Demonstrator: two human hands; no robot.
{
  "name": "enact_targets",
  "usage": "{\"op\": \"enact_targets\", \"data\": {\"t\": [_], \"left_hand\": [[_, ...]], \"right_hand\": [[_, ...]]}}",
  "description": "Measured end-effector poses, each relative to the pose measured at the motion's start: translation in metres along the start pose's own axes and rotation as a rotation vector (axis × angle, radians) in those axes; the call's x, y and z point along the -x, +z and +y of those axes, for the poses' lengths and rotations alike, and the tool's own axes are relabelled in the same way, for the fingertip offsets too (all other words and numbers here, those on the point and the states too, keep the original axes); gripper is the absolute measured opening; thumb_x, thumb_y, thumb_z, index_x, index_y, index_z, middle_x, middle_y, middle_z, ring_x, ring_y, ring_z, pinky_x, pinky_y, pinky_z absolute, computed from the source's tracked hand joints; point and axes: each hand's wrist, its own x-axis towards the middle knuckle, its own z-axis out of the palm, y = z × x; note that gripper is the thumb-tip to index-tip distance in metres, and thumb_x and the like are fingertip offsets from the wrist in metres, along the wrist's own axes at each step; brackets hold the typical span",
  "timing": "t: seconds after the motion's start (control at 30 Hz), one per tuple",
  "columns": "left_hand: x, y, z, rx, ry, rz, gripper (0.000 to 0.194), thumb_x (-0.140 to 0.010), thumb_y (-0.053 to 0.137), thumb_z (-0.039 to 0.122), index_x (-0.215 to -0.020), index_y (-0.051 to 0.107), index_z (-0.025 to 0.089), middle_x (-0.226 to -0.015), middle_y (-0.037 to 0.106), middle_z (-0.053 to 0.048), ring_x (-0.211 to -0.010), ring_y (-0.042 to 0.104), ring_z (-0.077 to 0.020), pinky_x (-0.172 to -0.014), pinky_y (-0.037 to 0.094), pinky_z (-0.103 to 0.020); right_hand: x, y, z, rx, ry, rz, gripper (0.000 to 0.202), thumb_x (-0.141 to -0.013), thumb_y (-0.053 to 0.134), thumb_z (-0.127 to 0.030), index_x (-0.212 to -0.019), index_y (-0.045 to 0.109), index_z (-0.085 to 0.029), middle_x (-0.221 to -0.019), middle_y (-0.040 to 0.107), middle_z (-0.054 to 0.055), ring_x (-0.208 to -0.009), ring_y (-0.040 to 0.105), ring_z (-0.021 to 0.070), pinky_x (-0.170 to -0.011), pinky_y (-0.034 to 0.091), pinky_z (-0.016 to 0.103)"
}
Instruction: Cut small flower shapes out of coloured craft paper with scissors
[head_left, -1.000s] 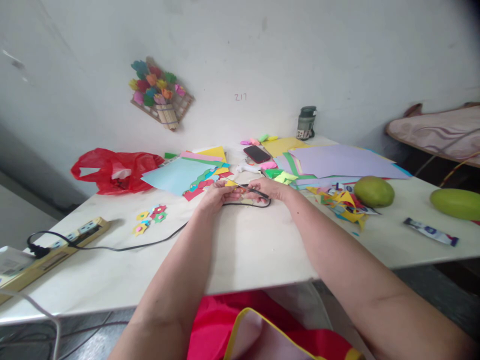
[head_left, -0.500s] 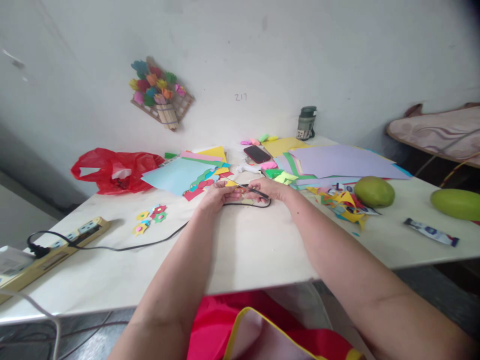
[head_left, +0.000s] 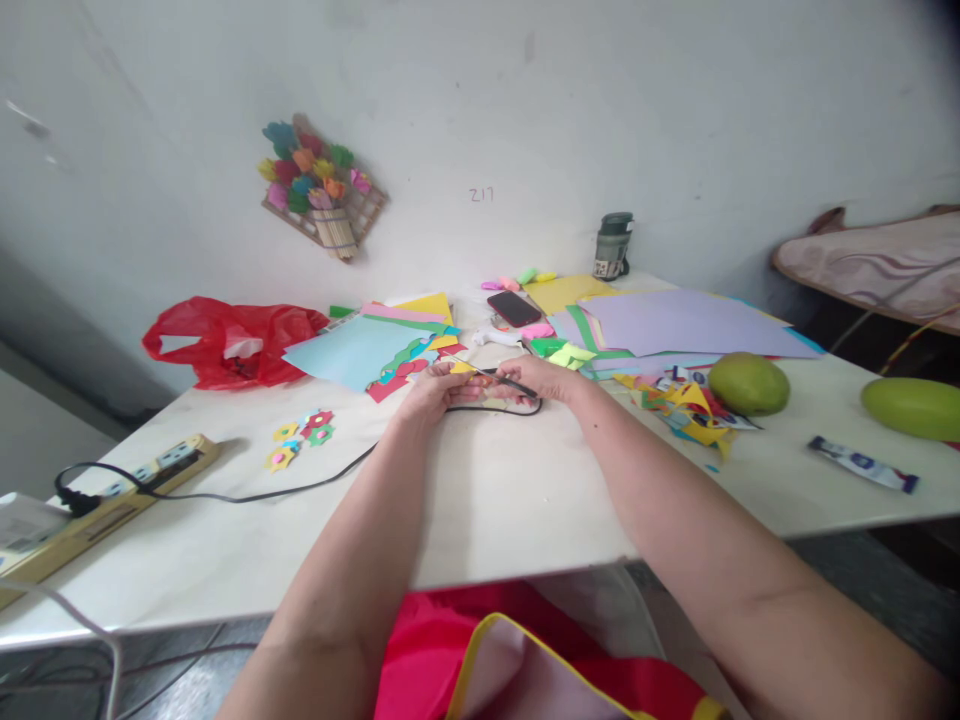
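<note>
Black-handled scissors (head_left: 516,384) are in my right hand (head_left: 534,380), blades pointing left toward my other hand. My left hand (head_left: 442,392) is pinched around a small piece whose shape is hidden by the fingers; a bit of orange shows between the hands. Just behind them lie coloured paper cut-outs (head_left: 409,365) and a white glue gun (head_left: 496,338). A black cord (head_left: 262,497) runs along the table and loops under both hands. Several small paper flowers (head_left: 319,434) rest to the left.
A power strip (head_left: 112,510) and a red plastic bag (head_left: 232,345) are at the left. Behind are a phone (head_left: 514,308) and a dark bottle (head_left: 613,245). Purple sheets (head_left: 682,320), paper scraps (head_left: 701,415), a green fruit (head_left: 748,384) and a tube (head_left: 862,465) lie at the right.
</note>
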Motion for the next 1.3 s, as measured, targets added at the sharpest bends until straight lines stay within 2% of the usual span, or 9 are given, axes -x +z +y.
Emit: {"op": "enact_targets", "data": {"t": [0.17,0.4,0.57,0.7,0.87,0.97,1.07,1.3], "left_hand": [[0.002,0.002,0.002,0.015,-0.003,-0.02,0.018,-0.061,0.076,0.015,-0.074,0.066,0.009,-0.064,0.07,-0.008,-0.056,0.068,-0.0156,-0.059,0.057,-0.024],[0.003,0.003,0.003,-0.003,-0.02,0.042,0.014,-0.067,0.072,0.017,-0.076,0.064,0.009,-0.067,0.07,-0.01,-0.059,0.068,-0.0188,-0.066,0.058,-0.031],[0.003,0.002,0.003,0.005,0.03,0.072,0.016,-0.066,0.074,0.019,-0.075,0.063,0.011,-0.069,0.069,-0.007,-0.058,0.065,-0.0151,-0.064,0.056,-0.029],[0.003,0.002,0.002,-0.042,0.127,0.084,0.023,-0.063,0.079,0.027,-0.075,0.066,0.012,-0.066,0.062,-0.001,-0.058,0.06,-0.0104,-0.064,0.054,-0.026],[0.002,0.002,0.001,-0.071,0.174,0.107,0.028,-0.057,0.082,0.031,-0.066,0.062,0.013,-0.057,0.052,0.004,-0.054,0.051,-0.0066,-0.066,0.053,-0.024],[0.0,0.002,-0.001,-0.066,0.185,0.104,0.03,-0.057,0.082,0.031,-0.062,0.059,0.013,-0.056,0.053,0.003,-0.053,0.051,-0.0065,-0.068,0.053,-0.025],[-0.001,0.004,-0.002,-0.063,0.177,0.104,0.033,-0.057,0.082,0.031,-0.06,0.054,0.014,-0.057,0.057,0.002,-0.055,0.055,-0.0079,-0.068,0.052,-0.025],[0.002,0.014,0.001,-0.067,0.136,0.154,0.035,-0.052,0.084,0.033,-0.059,0.056,0.014,-0.065,0.059,0.001,-0.065,0.06,-0.011,-0.067,0.051,-0.025]], "right_hand": [[-0.001,0.0,0.002,-0.012,-0.003,-0.002,0.027,-0.07,0.074,-0.034,-0.081,0.058,-0.016,-0.042,0.049,-0.007,-0.034,0.041,0.0068,-0.033,0.032,0.018],[-0.001,-0.002,0.003,0.025,-0.056,0.024,0.032,-0.071,0.073,-0.043,-0.078,0.057,-0.015,-0.048,0.054,-0.004,-0.035,0.044,0.0052,-0.031,0.029,0.016],[0.0,-0.005,0.003,-0.027,-0.083,0.05,0.033,-0.074,0.07,-0.044,-0.075,0.055,-0.015,-0.05,0.056,-0.003,-0.034,0.045,0.0044,-0.031,0.028,0.016],[0.002,-0.006,0.003,-0.095,-0.116,0.084,0.035,-0.073,0.071,-0.045,-0.072,0.054,-0.015,-0.054,0.058,-0.002,-0.037,0.047,0.0041,-0.031,0.027,0.016],[0.001,-0.003,0.002,-0.22,-0.095,0.194,0.03,-0.068,0.076,-0.034,-0.082,0.058,-0.014,-0.06,0.063,0.0,-0.04,0.048,0.0042,-0.034,0.025,0.016],[-0.003,0.001,0.001,-0.333,-0.094,0.273,0.031,-0.065,0.077,-0.026,-0.086,0.056,-0.015,-0.062,0.065,0.0,-0.043,0.049,0.0054,-0.037,0.029,0.016],[-0.005,0.007,0.0,-0.419,-0.132,0.313,0.032,-0.063,0.077,-0.021,-0.086,0.056,-0.015,-0.057,0.061,-0.003,-0.045,0.051,0.0066,-0.042,0.035,0.017],[-0.011,0.018,-0.003,-0.503,-0.175,0.38,0.035,-0.06,0.076,-0.018,-0.087,0.055,-0.017,-0.052,0.056,-0.007,-0.046,0.053,0.0081,-0.045,0.039,0.018]]}}
